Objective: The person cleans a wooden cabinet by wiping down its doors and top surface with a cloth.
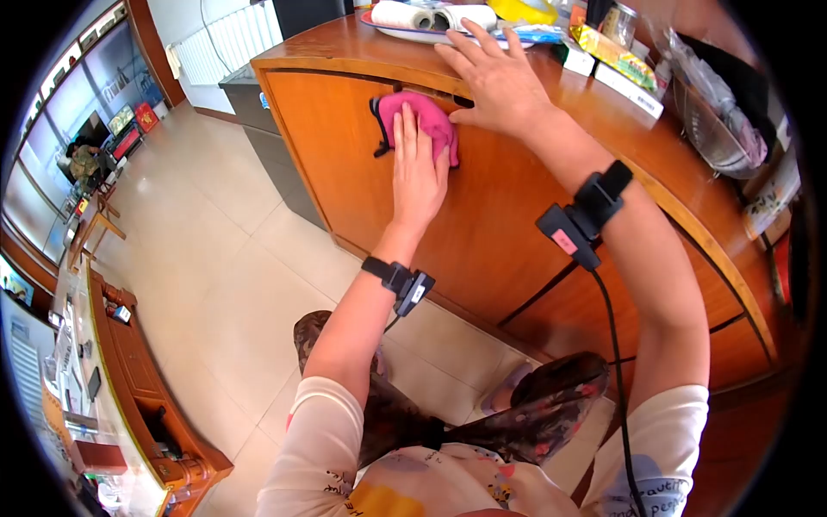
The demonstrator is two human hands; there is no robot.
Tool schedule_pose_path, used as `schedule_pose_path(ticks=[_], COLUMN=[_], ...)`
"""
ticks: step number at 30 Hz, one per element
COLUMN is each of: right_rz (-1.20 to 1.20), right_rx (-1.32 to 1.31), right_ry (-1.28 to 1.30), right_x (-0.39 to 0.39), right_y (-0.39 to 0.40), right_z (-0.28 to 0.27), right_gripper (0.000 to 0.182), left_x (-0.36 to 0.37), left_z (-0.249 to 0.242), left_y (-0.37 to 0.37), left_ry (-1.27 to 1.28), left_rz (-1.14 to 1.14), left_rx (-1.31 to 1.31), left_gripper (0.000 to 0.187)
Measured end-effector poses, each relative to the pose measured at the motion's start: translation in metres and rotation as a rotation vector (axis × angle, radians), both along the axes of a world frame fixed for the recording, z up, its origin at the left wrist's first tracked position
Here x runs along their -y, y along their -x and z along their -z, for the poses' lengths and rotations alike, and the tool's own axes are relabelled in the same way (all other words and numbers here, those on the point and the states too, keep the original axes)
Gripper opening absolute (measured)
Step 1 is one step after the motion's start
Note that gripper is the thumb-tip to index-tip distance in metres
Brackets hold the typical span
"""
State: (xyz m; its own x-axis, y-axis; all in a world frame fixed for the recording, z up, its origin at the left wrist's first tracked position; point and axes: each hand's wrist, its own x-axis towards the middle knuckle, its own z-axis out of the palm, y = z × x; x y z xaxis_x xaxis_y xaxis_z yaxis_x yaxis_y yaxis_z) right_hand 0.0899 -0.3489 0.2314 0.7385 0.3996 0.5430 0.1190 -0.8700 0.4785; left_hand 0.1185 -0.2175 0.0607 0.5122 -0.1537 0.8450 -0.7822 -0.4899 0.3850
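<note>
My left hand (pixel 418 177) presses a pink cloth (pixel 442 129) with dark edging against the upright front of a wooden cabinet (pixel 370 164). Its fingers lie stretched and close together over the bunched cloth, keeping it against the panel. Higher up and to the right, my right hand (pixel 508 90) has its fingers spread at the cabinet's top edge, with nothing held. The thumb points down over the front, near the cloth but apart from it. The fingertips reach towards a plate (pixel 439 36) bearing white rolls (pixel 403 15).
Small boxes (pixel 616 65), a glass jar (pixel 618 24) and a wire basket (pixel 719 142) crowd the cabinet top at right. A grey cabinet (pixel 276 146) stands beside the wooden one. A cable (pixel 613 345) hangs from my right wrist strap. A person (pixel 86 164) sits far left.
</note>
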Motion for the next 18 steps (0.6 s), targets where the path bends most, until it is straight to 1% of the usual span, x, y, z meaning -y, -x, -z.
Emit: schedule_pose_path(ticks=[2,3,5,6,7,8,11,12,14,15,16,17,18], right_rz=[0.035,0.031,-0.042,-0.037,-0.042,-0.018,0.000,-0.085,-0.242,-0.241,-0.167,-0.092,-0.087], right_rx=[-0.073,-0.082,-0.082,-0.085,-0.096,-0.107,-0.128,-0.075,0.013,-0.005,-0.096,-0.184,-0.148], right_ry=[-0.061,-0.048,-0.145,-0.141,-0.124,-0.128,-0.086,-0.066,0.003,0.017,-0.062,-0.144,-0.113], right_x=[-0.007,-0.007,-0.001,0.000,0.000,-0.001,0.005,0.017,0.031,0.027,0.017,0.006,-0.006], right_y=[-0.008,-0.011,-0.017,-0.019,-0.020,-0.020,-0.025,-0.037,-0.050,-0.045,-0.036,-0.025,-0.008], right_z=[-0.001,0.001,0.005,0.006,0.005,0.003,0.003,0.006,0.008,0.005,0.000,-0.006,-0.009], right_gripper=[0.084,0.084,0.085,0.084,0.084,0.084,0.083,0.082,0.079,0.079,0.081,0.084,0.078], left_x=[-0.002,-0.003,0.001,0.004,0.009,0.014,0.033,0.037,0.038,0.034,0.030,0.026,0.022], left_z=[0.027,0.049,0.096,0.120,0.142,0.154,0.160,0.148,0.102,0.076,0.052,0.035,0.022], left_y=[0.009,0.015,0.025,0.031,0.039,0.045,0.061,0.060,0.053,0.046,0.038,0.030,0.022], left_ry=[0.009,0.022,0.008,0.027,0.041,0.054,0.118,0.121,0.072,0.073,0.071,0.080,0.117], left_rz=[0.042,0.038,0.039,0.033,0.026,0.021,0.050,0.063,0.022,0.018,0.012,0.012,-0.018], left_rx=[-0.114,-0.123,-0.191,-0.199,-0.269,-0.343,-0.389,-0.331,-0.186,-0.143,-0.093,-0.099,-0.080], left_gripper=[0.024,0.024,0.024,0.024,0.025,0.025,0.024,0.032,0.044,0.048,0.053,0.053,0.053])
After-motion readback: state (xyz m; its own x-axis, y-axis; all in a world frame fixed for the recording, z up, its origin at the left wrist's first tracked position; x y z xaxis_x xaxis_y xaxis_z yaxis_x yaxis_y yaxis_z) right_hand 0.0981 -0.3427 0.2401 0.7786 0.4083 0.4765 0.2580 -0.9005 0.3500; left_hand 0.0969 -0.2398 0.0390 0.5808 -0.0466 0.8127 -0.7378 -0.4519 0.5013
